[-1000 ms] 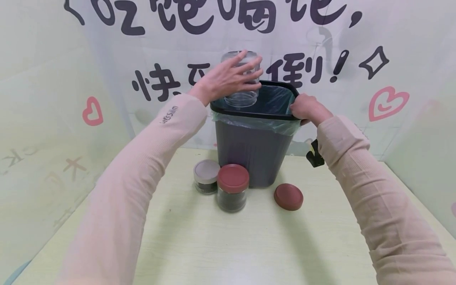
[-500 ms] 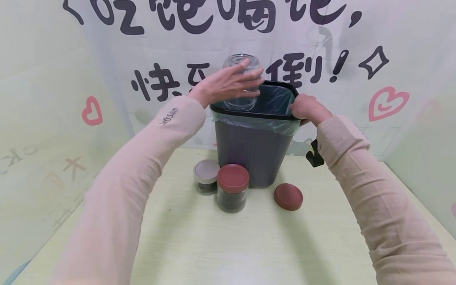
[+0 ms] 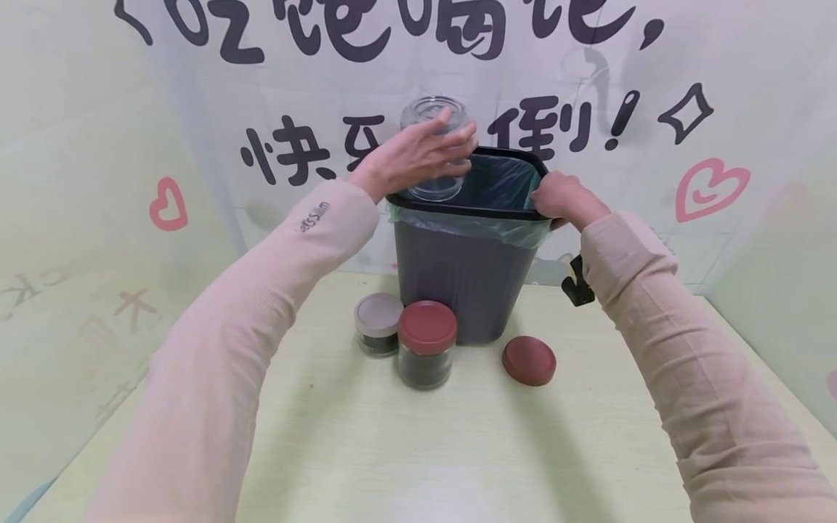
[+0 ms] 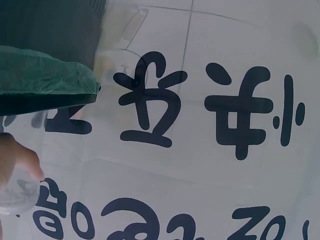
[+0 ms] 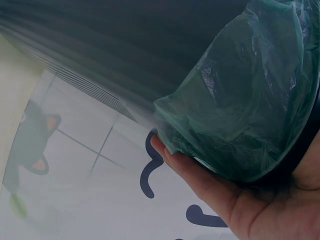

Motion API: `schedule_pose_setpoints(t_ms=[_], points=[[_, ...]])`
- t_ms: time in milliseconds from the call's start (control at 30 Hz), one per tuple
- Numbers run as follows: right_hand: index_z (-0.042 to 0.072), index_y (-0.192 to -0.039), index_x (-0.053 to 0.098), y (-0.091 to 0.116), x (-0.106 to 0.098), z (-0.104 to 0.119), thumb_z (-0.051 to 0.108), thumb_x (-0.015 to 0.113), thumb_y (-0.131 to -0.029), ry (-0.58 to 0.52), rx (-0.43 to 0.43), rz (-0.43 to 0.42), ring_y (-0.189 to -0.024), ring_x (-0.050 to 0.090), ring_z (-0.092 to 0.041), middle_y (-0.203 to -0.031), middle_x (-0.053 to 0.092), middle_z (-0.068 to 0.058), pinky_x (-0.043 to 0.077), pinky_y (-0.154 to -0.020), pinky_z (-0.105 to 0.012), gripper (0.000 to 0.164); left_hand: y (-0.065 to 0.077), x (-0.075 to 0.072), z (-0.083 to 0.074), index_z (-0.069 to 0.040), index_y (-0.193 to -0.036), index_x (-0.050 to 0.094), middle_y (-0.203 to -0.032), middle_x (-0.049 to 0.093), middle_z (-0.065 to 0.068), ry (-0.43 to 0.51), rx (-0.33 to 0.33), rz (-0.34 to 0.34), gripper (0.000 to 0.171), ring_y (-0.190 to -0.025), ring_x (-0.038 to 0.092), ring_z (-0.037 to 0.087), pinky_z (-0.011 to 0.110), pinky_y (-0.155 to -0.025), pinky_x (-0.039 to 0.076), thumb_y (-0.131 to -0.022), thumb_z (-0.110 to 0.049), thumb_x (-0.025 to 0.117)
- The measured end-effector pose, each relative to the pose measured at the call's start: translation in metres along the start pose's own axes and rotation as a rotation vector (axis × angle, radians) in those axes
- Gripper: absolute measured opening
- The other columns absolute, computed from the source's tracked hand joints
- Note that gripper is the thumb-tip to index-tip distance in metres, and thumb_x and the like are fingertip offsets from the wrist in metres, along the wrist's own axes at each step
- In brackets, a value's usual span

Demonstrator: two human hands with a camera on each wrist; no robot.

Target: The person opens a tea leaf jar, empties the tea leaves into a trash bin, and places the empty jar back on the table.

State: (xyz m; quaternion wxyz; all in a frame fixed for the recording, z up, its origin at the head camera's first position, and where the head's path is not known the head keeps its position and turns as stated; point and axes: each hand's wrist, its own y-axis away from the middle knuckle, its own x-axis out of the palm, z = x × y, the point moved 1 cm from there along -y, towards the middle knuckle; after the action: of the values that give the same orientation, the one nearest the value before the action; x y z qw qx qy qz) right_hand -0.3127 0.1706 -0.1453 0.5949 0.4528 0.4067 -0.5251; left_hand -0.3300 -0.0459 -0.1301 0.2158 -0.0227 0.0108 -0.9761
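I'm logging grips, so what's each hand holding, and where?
The left hand holds a glass jar round its side; the right hand grips the bin by its rim.

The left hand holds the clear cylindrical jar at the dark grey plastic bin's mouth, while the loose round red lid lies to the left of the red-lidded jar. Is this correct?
Not quite: the head view shows the loose round red lid to the right of the red-lidded jar. The left hand does hold the clear cylindrical jar at the bin.
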Motion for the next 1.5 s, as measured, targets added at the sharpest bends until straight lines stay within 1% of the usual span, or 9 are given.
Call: schedule_pose_setpoints(t_ms=[100, 200, 433, 667, 833, 1000, 1100, 1333, 1500], points=[[-0.003, -0.087, 0.044, 0.0, -0.001, 0.0, 0.015, 0.033, -0.096, -0.034, 0.017, -0.004, -0.044, 0.054, -0.012, -0.111, 0.049, -0.031, 0.05, -0.048, -0.023, 0.023, -0.002, -0.001, 0.005, -0.025, -0.147, 0.026, -0.15, 0.029, 0.011, 0.125, -0.001, 0.016, 0.087, -0.138, 0.025, 0.029, 0.043, -0.11, 0.028, -0.075, -0.012, 0.074], [-0.003, -0.087, 0.044, 0.0, -0.001, 0.0, 0.015, 0.032, -0.095, -0.035, 0.015, -0.007, -0.047, 0.056, -0.014, -0.11, 0.05, -0.031, 0.051, -0.048, -0.023, 0.023, -0.004, -0.002, 0.011, -0.02, -0.146, 0.027, -0.151, 0.028, 0.013, 0.336, -0.036, 0.055, 0.081, -0.139, 0.025, 0.032, 0.045, -0.113, 0.025, -0.079, -0.001, 0.068], [-0.006, -0.092, 0.045, 0.001, 0.0, 0.0, 0.016, 0.033, -0.096, -0.052, 0.028, -0.011, -0.048, 0.055, -0.014, -0.112, 0.049, -0.031, 0.05, -0.048, -0.023, 0.025, -0.005, -0.003, 0.023, -0.012, -0.143, 0.03, -0.149, 0.028, 0.019, 0.833, -0.203, 0.151, 0.071, -0.139, 0.022, 0.04, 0.051, -0.115, 0.019, -0.082, 0.008, 0.06], [-0.007, -0.094, 0.044, -0.001, 0.0, -0.001, 0.015, 0.032, -0.096, -0.079, 0.049, -0.002, -0.042, 0.053, -0.009, -0.118, 0.047, -0.033, 0.05, -0.046, -0.021, 0.026, -0.006, -0.005, 0.026, -0.009, -0.143, 0.028, -0.149, 0.027, 0.02, 1.003, -0.25, 0.238, 0.079, -0.139, 0.019, 0.042, 0.053, -0.115, 0.015, -0.077, 0.003, 0.069], [-0.013, -0.107, 0.046, -0.002, 0.001, -0.003, 0.015, 0.031, -0.097, -0.098, 0.061, 0.009, -0.045, 0.055, -0.01, -0.12, 0.045, -0.032, 0.053, -0.053, -0.024, 0.033, -0.008, -0.006, 0.023, -0.015, -0.143, 0.03, -0.151, 0.027, 0.017, 0.86, -0.181, 0.223, 0.073, -0.139, 0.02, 0.04, 0.057, -0.111, 0.022, -0.081, 0.008, 0.062], [-0.018, -0.114, 0.045, -0.003, 0.001, -0.004, 0.014, 0.031, -0.097, -0.094, 0.057, 0.01, -0.046, 0.055, -0.011, -0.122, 0.044, -0.033, 0.054, -0.056, -0.025, 0.039, -0.011, -0.005, 0.015, -0.022, -0.147, 0.028, -0.153, 0.025, 0.013, 0.509, 0.006, 0.147, 0.075, -0.141, 0.02, 0.035, 0.052, -0.112, 0.025, -0.084, 0.003, 0.061], [-0.017, -0.113, 0.046, -0.011, 0.004, -0.007, 0.016, 0.032, -0.097, -0.047, 0.034, 0.002, -0.053, 0.059, -0.017, -0.121, 0.046, -0.034, 0.054, -0.059, -0.027, 0.04, -0.009, -0.004, 0.009, -0.025, -0.147, 0.029, -0.152, 0.027, 0.009, 0.303, 0.089, 0.05, 0.079, -0.14, 0.022, 0.031, 0.047, -0.112, 0.026, -0.081, -0.002, 0.067], [-0.008, -0.099, 0.053, -0.051, 0.013, -0.032, 0.026, 0.039, -0.095, 0.022, -0.045, -0.034, -0.074, 0.064, -0.034, -0.104, 0.054, -0.027, 0.055, -0.069, -0.037, 0.037, 0.0, -0.001, 0.001, -0.032, -0.146, 0.027, -0.152, 0.026, 0.001, -0.05, 0.087, -0.118, 0.079, -0.138, 0.023, 0.022, 0.04, -0.106, 0.029, -0.081, -0.019, 0.071], [-0.015, -0.113, 0.049, -0.034, 0.006, -0.02, 0.022, 0.034, -0.098, -0.011, -0.008, 0.006, -0.069, 0.064, -0.029, -0.115, 0.048, -0.031, 0.055, -0.072, -0.037, 0.043, 0.0, 0.0, 0.0, -0.034, -0.146, 0.026, -0.152, 0.027, 0.0, -0.11, 0.143, -0.164, 0.084, -0.139, 0.023, 0.02, 0.039, -0.107, 0.03, -0.082, 0.003, 0.064]])
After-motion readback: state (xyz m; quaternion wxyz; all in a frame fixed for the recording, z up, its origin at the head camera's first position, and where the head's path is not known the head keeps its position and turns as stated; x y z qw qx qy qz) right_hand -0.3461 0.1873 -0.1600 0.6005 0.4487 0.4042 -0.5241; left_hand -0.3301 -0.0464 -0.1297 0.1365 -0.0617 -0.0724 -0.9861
